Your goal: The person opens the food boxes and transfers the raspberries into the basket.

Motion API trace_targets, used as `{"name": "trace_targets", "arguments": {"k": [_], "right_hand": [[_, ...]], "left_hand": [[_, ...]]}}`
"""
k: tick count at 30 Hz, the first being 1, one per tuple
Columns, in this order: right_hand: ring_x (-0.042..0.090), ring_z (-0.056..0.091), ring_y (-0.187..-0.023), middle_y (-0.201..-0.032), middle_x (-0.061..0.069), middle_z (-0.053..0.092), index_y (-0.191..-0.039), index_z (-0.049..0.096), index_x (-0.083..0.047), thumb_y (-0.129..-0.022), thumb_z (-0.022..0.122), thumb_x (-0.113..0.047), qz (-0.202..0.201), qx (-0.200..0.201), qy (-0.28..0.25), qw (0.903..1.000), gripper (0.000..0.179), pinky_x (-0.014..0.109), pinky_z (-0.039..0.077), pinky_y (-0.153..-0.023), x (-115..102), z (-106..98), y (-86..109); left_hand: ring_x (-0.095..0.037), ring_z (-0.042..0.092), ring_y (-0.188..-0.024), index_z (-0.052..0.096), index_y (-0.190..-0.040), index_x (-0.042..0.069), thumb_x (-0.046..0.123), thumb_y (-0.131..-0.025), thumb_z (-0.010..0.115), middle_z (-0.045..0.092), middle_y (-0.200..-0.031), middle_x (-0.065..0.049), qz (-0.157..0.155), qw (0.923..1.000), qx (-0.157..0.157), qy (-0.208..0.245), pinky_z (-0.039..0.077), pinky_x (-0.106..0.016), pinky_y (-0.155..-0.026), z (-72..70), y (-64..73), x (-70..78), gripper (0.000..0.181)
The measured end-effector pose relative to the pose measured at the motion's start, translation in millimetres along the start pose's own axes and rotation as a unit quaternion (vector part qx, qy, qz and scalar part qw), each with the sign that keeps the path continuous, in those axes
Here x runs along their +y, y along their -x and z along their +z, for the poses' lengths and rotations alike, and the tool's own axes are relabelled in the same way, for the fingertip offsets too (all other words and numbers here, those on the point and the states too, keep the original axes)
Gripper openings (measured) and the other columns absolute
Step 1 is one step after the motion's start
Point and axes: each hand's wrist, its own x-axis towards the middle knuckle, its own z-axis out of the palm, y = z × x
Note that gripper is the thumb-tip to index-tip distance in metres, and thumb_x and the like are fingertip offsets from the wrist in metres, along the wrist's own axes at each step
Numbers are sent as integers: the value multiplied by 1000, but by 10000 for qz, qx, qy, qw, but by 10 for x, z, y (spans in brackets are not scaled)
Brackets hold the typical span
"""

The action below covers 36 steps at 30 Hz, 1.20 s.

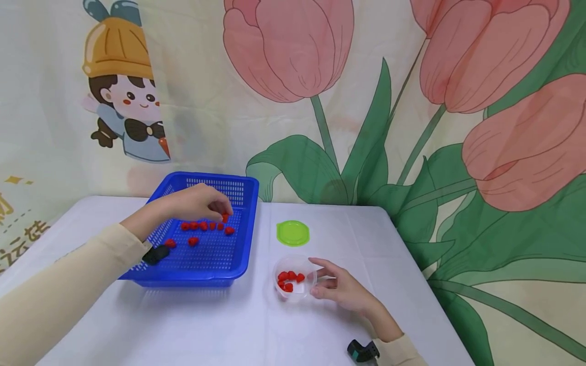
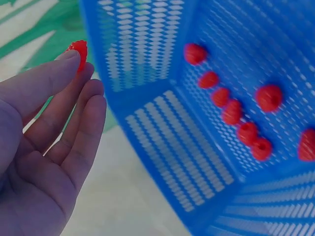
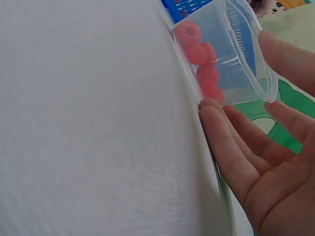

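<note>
My left hand (image 1: pixel 201 202) is over the far right part of a blue plastic basket (image 1: pixel 253 229). Between its thumb and fingertips it pinches a red raspberry (image 2: pixel 78 53), raised above the basket floor in the left wrist view. Several more raspberries (image 2: pixel 232 112) lie in the basket, most of them in a row. My right hand (image 1: pixel 341 288) is at the right side of a clear plastic cup (image 3: pixel 236 73), its fingers spread and loosely bent, with fingertips against the cup. Inside the cup, several raspberries (image 3: pixel 207 74) rest on the bottom.
A bright green lid (image 1: pixel 293 233) lies flat on the white tabletop (image 1: pixel 247 325), behind the cup. The basket stands to the cup's left. A tulip-printed cloth (image 1: pixel 293 117) hangs behind the table.
</note>
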Motion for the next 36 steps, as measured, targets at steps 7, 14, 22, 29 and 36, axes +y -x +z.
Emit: {"name": "trace_targets", "arguments": {"k": [7,14,22,29,36], "right_hand": [[27,70,-115,-137,13,61,-160,47,-27,-96,82,-24,48,18,-13,10000,73,43,60,-99,-4,-4,-6],[27,70,-114,-137,14,61,-160,47,-27,-96,81,-23,13,33,39,10000,73,42,60,-98,-21,-1,-4],[28,70,-114,-138,14,61,-160,47,-27,-96,81,-25,9,21,83,10000,73,43,60,-99,1,-4,-4],[28,70,-115,-137,14,61,-160,46,-27,-96,81,-25,11,32,95,9999,73,44,60,-99,-2,-7,-6],[27,71,-114,-136,13,62,-160,47,-27,-96,82,-25,-9,19,76,10000,74,43,60,-99,4,-1,-2]], "left_hand": [[-15,72,-93,77,-115,13,6,-98,75,77,-107,-5,-280,9986,-449,13,63,-42,-87,71,-57,-279,19],[-16,72,-97,77,-118,13,8,-97,77,76,-110,-2,-494,9952,-830,163,63,-42,-89,182,-101,-489,22],[-16,69,-96,77,-119,13,8,-96,77,74,-110,1,-741,9895,-1238,35,63,-43,-90,295,-90,-619,24],[-18,66,-94,77,-113,17,9,-97,77,72,-104,1,-1060,9816,-1588,0,62,-40,-89,365,-106,-685,18],[-18,65,-91,77,-107,18,5,-96,77,69,-100,1,-1293,9751,-1790,-186,61,-40,-88,371,-137,-740,17]]}}
